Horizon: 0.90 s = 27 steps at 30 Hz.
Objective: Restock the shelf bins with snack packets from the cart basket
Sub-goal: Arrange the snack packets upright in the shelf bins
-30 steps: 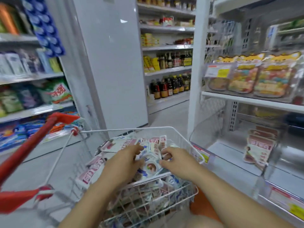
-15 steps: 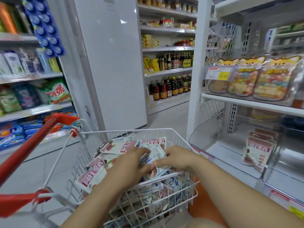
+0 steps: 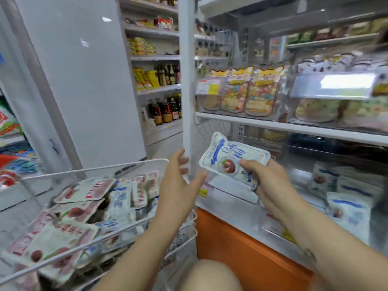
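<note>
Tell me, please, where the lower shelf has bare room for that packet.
Bare shelf floor lies between the white upright and the blue-white packets stacked at right, under the packet your right hand holds. The cart basket is heaped. Candy pouches crowd the shelf above.

Left hand (image 3: 178,181) splayed (fingers (image 3: 178,159) straight); right hand (image 3: 270,181) grips packet (image 3: 231,156).

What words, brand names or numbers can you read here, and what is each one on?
Nothing reads clearly.
On the packet in the right hand: large blue characters, too blurred.
On the red-banded packets in the cart basket: white characters, blurred.
On the price tag by the candy pouches: print too small.
On the bottles: labels too small.
</note>
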Motion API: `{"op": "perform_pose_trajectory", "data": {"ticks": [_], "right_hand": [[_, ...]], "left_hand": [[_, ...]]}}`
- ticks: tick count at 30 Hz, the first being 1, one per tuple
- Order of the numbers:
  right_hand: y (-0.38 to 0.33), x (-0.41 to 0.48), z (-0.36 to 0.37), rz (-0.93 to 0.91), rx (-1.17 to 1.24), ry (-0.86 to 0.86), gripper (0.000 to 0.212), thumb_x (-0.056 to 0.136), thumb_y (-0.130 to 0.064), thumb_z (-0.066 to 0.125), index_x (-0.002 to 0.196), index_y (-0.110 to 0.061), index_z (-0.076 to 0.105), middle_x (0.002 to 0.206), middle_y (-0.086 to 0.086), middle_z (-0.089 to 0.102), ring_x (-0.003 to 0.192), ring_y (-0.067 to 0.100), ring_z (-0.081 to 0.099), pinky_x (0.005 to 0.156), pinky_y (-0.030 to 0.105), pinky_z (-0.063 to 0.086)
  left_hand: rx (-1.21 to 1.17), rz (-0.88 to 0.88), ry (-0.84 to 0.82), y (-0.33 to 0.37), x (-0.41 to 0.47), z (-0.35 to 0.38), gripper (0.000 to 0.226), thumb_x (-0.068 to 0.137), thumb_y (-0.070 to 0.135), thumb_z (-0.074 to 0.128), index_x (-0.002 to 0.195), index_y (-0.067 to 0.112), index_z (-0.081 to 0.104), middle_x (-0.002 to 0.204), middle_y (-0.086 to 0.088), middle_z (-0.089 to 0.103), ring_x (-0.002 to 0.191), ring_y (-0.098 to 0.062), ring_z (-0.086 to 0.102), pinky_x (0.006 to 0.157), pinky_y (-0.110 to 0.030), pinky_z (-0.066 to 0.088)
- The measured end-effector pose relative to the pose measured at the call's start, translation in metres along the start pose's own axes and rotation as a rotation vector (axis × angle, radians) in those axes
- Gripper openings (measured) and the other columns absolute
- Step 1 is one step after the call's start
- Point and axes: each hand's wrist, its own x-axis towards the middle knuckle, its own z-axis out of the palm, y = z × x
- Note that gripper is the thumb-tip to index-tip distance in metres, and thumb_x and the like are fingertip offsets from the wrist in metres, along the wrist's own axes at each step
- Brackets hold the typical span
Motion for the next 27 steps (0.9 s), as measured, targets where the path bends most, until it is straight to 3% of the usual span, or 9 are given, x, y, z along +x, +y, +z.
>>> {"op": "perform_pose_trajectory", "data": {"ticks": [2, 4, 8, 11, 14, 18, 20, 22, 27], "right_hand": [[-0.003, -0.005, -0.023, 0.026, 0.073, 0.071, 0.025, 0.086, 0.000, 0.066, 0.108, -0.010, 0.069, 0.104, 0.011, 0.076, 0.098, 0.030, 0.072, 0.099, 0.051, 0.051], [-0.001, -0.011, -0.044, 0.043, 0.062, 0.083, 0.027, 0.087, 0.001, 0.065, 0.112, -0.009, 0.069, 0.107, 0.012, 0.075, 0.101, 0.030, 0.071, 0.100, 0.051, 0.050], [-0.003, -0.021, -0.091, 0.055, -0.149, 0.121, 0.027, 0.084, -0.012, 0.074, 0.111, -0.013, 0.070, 0.102, 0.005, 0.077, 0.098, 0.024, 0.072, 0.097, 0.047, 0.053], [-0.014, -0.026, -0.124, 0.000, -0.402, 0.153, 0.024, 0.082, -0.021, 0.079, 0.103, -0.014, 0.070, 0.089, -0.002, 0.077, 0.085, 0.014, 0.073, 0.084, 0.035, 0.058], [-0.026, -0.028, -0.150, -0.085, -0.734, 0.189, 0.023, 0.079, -0.027, 0.081, 0.096, -0.021, 0.068, 0.082, -0.008, 0.074, 0.075, 0.004, 0.069, 0.070, 0.025, 0.056], [-0.044, -0.027, -0.185, -0.106, -1.154, 0.155, 0.032, 0.078, -0.045, 0.076, 0.103, -0.028, 0.066, 0.093, -0.016, 0.070, 0.092, 0.006, 0.066, 0.085, 0.033, 0.052], [-0.053, -0.029, -0.206, -0.087, -1.306, 0.249, 0.038, 0.077, -0.057, 0.072, 0.108, -0.037, 0.062, 0.097, -0.019, 0.069, 0.100, 0.010, 0.066, 0.090, 0.034, 0.051], [-0.056, -0.031, -0.226, -0.031, -1.543, 0.358, 0.053, 0.081, -0.063, 0.065, 0.124, -0.033, 0.060, 0.117, -0.008, 0.070, 0.113, 0.022, 0.063, 0.095, 0.039, 0.049], [-0.047, -0.036, -0.247, 0.004, -1.555, 0.337, 0.048, 0.090, -0.051, 0.062, 0.131, -0.025, 0.058, 0.126, 0.001, 0.064, 0.121, 0.022, 0.054, 0.095, 0.033, 0.045]], "left_hand": [[-0.298, -0.214, -0.154, 0.014, -0.006, 0.035, 0.059, 0.088, 0.031, 0.072, 0.137, 0.029, 0.040, 0.115, 0.008, 0.065, 0.094, 0.002, 0.067, 0.077, -0.022, 0.054], [-0.511, -0.354, -0.267, 0.023, -0.010, 0.070, 0.040, 0.091, 0.026, 0.069, 0.128, 0.018, 0.055, 0.107, 0.000, 0.072, 0.095, -0.012, 0.071, 0.083, -0.031, 0.056], [-0.727, -0.389, -0.413, 0.033, -0.007, 0.129, 0.023, 0.096, 0.017, 0.060, 0.118, 0.015, 0.065, 0.104, -0.001, 0.076, 0.093, -0.015, 0.072, 0.074, -0.025, 0.055], [-0.812, -0.431, -0.492, 0.041, -0.002, 0.163, 0.015, 0.097, 0.013, 0.058, 0.110, 0.011, 0.065, 0.106, -0.010, 0.075, 0.091, -0.019, 0.073, 0.075, -0.028, 0.059], [-0.751, -0.395, -0.645, 0.047, 0.002, 0.194, 0.018, 0.097, 0.011, 0.057, 0.113, 0.010, 0.065, 0.111, -0.012, 0.073, 0.100, -0.023, 0.070, 0.083, -0.031, 0.059], [-0.604, -0.371, -0.788, 0.053, 0.006, 0.230, 0.021, 0.096, 0.010, 0.060, 0.116, 0.007, 0.067, 0.111, -0.012, 0.073, 0.096, -0.022, 0.070, 0.084, -0.034, 0.058], [-0.487, -0.379, -0.839, 0.049, 0.008, 0.248, 0.021, 0.095, 0.011, 0.062, 0.115, 0.008, 0.067, 0.110, -0.011, 0.074, 0.097, -0.023, 0.070, 0.089, -0.038, 0.057], [-0.349, -0.416, -0.846, 0.039, 0.008, 0.269, 0.020, 0.094, 0.014, 0.066, 0.112, 0.008, 0.068, 0.109, -0.011, 0.074, 0.103, -0.026, 0.069, 0.098, -0.044, 0.053], [-0.125, -0.509, -0.894, 0.012, 0.003, 0.320, 0.025, 0.085, 0.028, 0.072, 0.102, 0.010, 0.071, 0.098, -0.004, 0.077, 0.097, -0.024, 0.071, 0.100, -0.046, 0.051]]}}
